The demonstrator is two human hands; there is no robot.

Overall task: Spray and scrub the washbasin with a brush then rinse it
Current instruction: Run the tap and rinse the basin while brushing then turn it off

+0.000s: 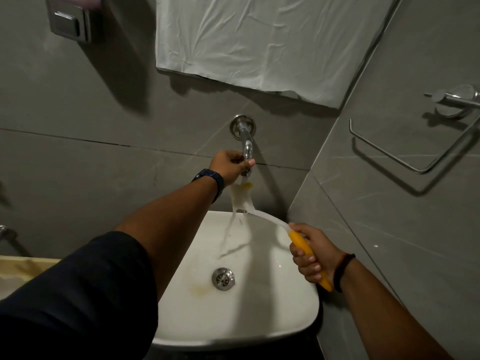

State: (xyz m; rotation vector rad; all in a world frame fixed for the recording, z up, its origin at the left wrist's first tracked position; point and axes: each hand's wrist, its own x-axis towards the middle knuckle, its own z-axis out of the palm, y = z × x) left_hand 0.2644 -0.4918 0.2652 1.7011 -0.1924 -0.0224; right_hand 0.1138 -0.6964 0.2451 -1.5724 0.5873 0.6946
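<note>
The white washbasin [259,315] sits low in the middle, with a metal drain [223,279] and a yellowish stain beside it. A chrome tap [245,141] juts from the grey wall above it. My left hand [230,166] is closed around the tap's end. My right hand [311,253] grips the yellow handle of a brush [270,219]. Its pale curved neck reaches up to the white and yellow head, which is right under the tap. Water runs over the brush head and down into the basin.
A white cloth [259,42] covers the wall above the tap. On the right wall hang a chrome towel ring [405,157] and a holder [457,100]. A metal plate [70,24] is at upper left. A beige fixture [18,271] shows at the left edge.
</note>
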